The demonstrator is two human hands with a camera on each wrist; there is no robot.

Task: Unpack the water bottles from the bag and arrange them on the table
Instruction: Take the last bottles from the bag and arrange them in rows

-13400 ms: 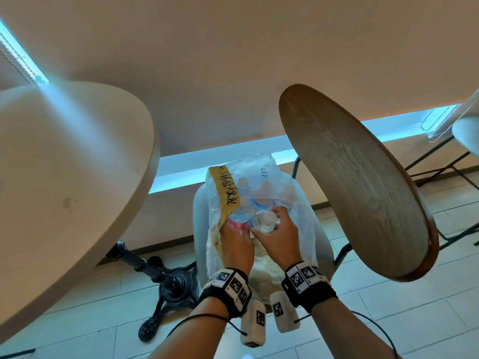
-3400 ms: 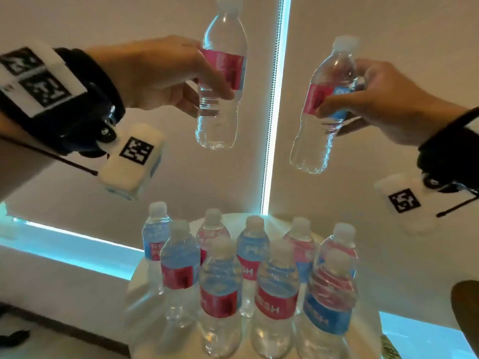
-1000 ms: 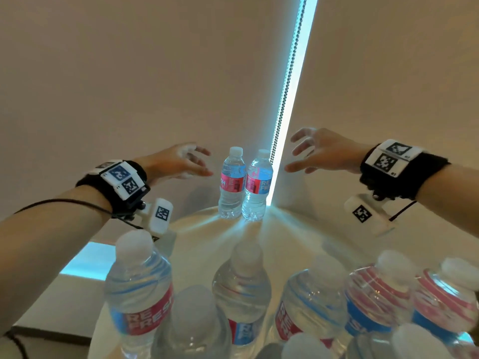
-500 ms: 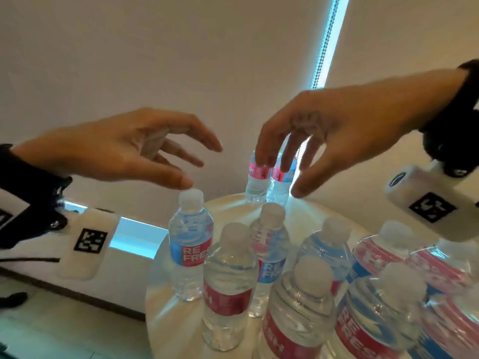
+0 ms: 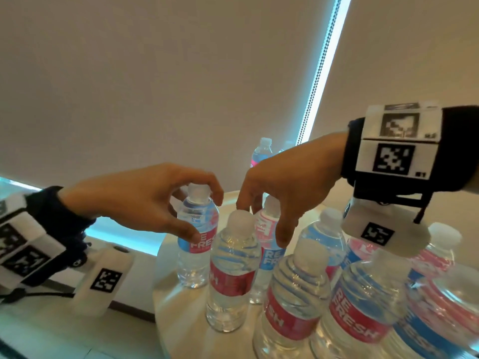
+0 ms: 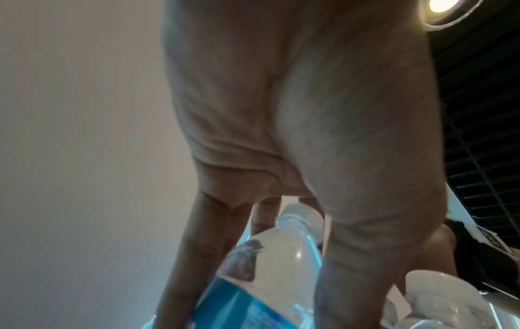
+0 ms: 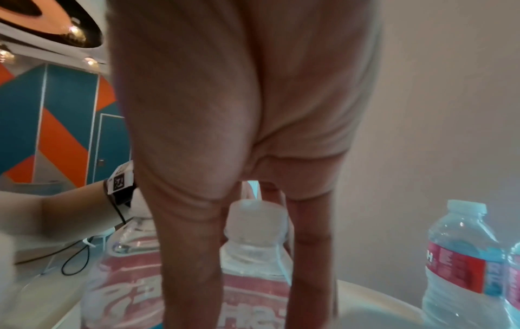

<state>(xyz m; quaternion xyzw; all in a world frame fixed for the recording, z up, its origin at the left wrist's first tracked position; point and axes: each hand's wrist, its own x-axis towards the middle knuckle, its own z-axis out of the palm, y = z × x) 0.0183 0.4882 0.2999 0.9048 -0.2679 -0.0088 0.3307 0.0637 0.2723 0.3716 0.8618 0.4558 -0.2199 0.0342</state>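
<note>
Several clear water bottles with red and blue labels stand on the round pale table [image 5: 181,332]. My left hand [image 5: 205,216] curls over the back-left bottle [image 5: 197,255], thumb on its label and fingers behind its neck; the left wrist view shows that bottle [image 6: 281,256] between thumb and fingers. My right hand [image 5: 261,224] reaches down round a pink-labelled bottle [image 5: 268,257] in the middle, thumb in front and fingers behind; the right wrist view has this bottle [image 7: 253,256] between them. Both bottles stand upright on the table. The bag is out of view.
Two more bottles [image 5: 261,154] stand together at the table's far edge, by the wall with its bright vertical light strip [image 5: 321,68]; one of them [image 7: 461,262] also shows in the right wrist view. Close bottles [image 5: 363,314] crowd the near right. The floor lies below left.
Both hands have come down from above the group and now close round the tops of two bottles. The camera has shifted slightly.
</note>
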